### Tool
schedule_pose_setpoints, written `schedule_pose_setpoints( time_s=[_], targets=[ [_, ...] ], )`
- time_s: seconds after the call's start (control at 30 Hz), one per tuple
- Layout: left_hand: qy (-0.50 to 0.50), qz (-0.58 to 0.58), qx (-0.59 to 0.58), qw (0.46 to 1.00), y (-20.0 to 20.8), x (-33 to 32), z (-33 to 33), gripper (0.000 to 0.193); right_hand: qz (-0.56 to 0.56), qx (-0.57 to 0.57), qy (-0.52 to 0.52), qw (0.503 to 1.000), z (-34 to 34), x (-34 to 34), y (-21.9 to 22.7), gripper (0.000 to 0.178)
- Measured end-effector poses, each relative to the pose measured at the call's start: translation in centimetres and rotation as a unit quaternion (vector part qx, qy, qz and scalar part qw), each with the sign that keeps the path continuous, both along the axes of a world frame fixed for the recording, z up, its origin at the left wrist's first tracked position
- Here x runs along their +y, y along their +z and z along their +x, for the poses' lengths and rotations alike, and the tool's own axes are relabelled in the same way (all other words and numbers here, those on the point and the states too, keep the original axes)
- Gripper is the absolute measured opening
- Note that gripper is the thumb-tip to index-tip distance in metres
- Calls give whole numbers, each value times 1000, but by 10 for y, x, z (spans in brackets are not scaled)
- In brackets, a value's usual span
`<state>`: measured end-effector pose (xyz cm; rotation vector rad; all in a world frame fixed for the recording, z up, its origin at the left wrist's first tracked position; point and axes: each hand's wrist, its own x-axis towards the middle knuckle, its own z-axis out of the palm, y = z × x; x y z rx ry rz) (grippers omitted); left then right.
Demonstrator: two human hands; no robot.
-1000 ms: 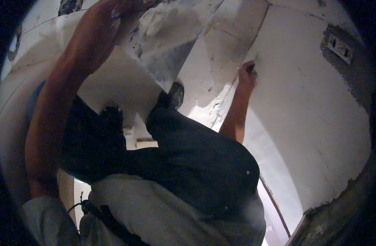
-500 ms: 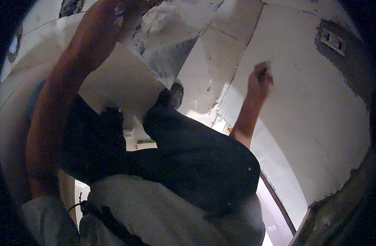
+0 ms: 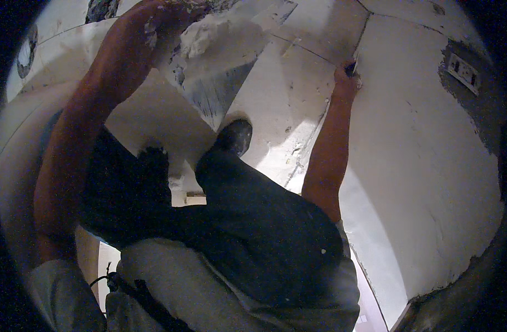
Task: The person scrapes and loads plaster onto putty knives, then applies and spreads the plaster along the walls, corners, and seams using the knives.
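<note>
My left hand [image 3: 178,16], smeared with wet plaster, grips a flat, pale plastering board [image 3: 217,91] by its far-left side. Most of its fingers are hidden or at the picture's dark edge. A lump of whitish plaster [image 3: 206,41] lies on the board, and grey streaks mark the board's near corner. Further right, my right hand [image 3: 347,77] is closed around a small tool with a dark part [image 3: 351,68], perhaps a putty knife. It is against the seam where the pale wall [image 3: 419,138] meets the surface beside it. The tool's blade is hard to make out.
A socket plate [image 3: 463,73] sits in a rough grey patch of the right wall. My bent legs in dark trousers [image 3: 253,221] fill the middle, with a dark shoe [image 3: 237,135] beneath the board. Crumbs of plaster [image 3: 297,149] lie along the wall's foot.
My right hand has moved away from me, up to the wall seam, and its arm is stretched further. The board has shifted slightly left. Both hands keep their grip.
</note>
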<state>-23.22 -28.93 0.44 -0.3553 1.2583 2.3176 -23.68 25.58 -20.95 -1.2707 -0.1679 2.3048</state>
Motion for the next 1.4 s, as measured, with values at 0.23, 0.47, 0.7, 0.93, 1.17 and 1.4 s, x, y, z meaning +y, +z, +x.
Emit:
schedule_pose_setpoints(
  time_s=[0.23,0.47,0.7,0.93,1.17,1.4],
  targets=[
    [-156,-471,344,797,19,1,2,26,-203,169,35,964,2,4,136,34],
    [-214,-479,254,812,40,4,-9,25,-175,309,106,929,32,-42,228,24],
    [16,29,-111,993,14,1,3,21,-45,91,55,993,60,-72,55,24],
    [-175,-388,303,853,15,-3,4,25,-101,52,-87,990,71,-18,49,31],
    [-204,-482,233,819,29,-2,-3,28,-230,204,33,951,89,-42,240,36],
    [-124,-363,230,894,18,-5,5,30,-57,259,107,958,89,-80,216,33]
  ],
)
